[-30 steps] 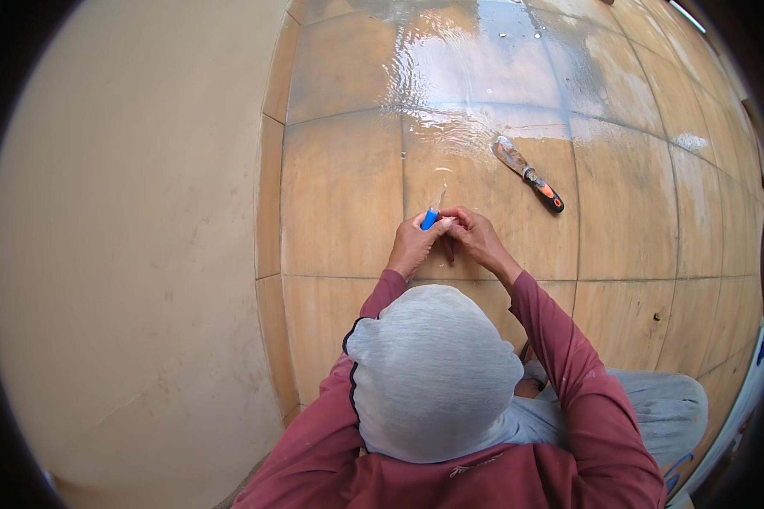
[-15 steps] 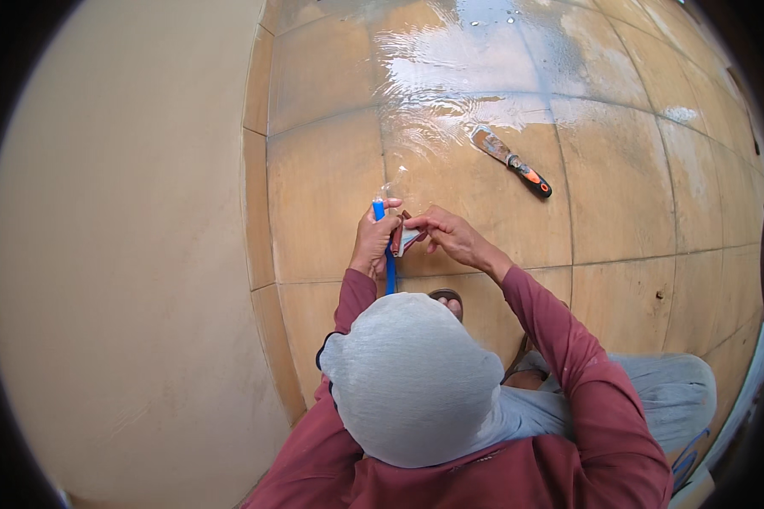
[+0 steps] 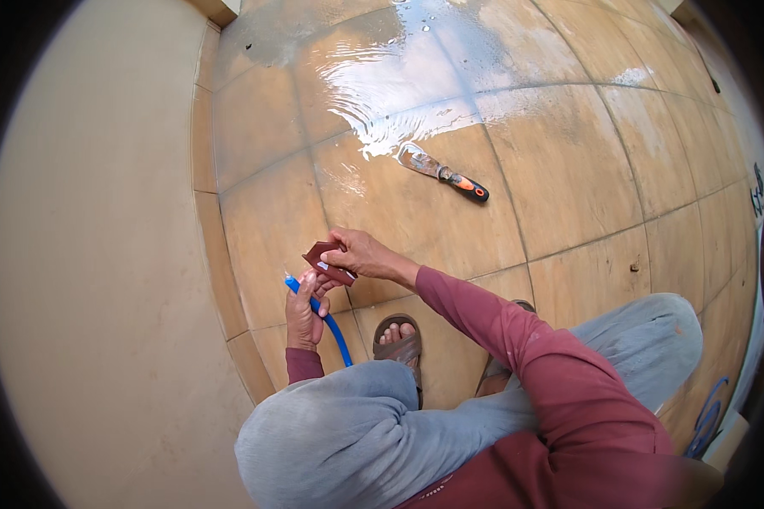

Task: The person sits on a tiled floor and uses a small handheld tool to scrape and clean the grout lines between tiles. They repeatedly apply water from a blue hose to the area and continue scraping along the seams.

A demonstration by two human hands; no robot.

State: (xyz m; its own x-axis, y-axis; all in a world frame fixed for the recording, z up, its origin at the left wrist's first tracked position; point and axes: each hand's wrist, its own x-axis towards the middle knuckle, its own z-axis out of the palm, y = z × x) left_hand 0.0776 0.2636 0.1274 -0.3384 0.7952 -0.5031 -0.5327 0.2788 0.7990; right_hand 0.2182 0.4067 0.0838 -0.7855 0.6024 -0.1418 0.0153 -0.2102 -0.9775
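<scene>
My left hand [image 3: 304, 321] is closed around a blue hose [image 3: 339, 339], whose end [image 3: 292, 283] points up and away to the left; a little clear water shows at its tip. In my right hand [image 3: 361, 257] is a folded reddish-brown sheet of sandpaper [image 3: 317, 254] with pale patches, pinched between thumb and fingers. The sheet's lower edge is close by the left fingertips; whether they touch it I cannot tell. Farther off, a putty knife [image 3: 443, 172] with a stained blade and a black-and-orange handle lies on the tiles, its blade tip at the edge of the water.
Tan floor tiles [image 3: 573, 157] carry a shiny sheet of water [image 3: 390, 85] at the far side. A plain beige wall [image 3: 93, 254] rises on the left above a tiled skirting [image 3: 208, 220]. My sandalled foot [image 3: 397, 338] is close below the hands. Coiled blue hose [image 3: 706, 416] lies at lower right.
The view has shifted, so the putty knife appears farther left. My right hand now holds the sandpaper from above, opened flatter. The hose end has tilted leftward, and its water spray looks smaller.
</scene>
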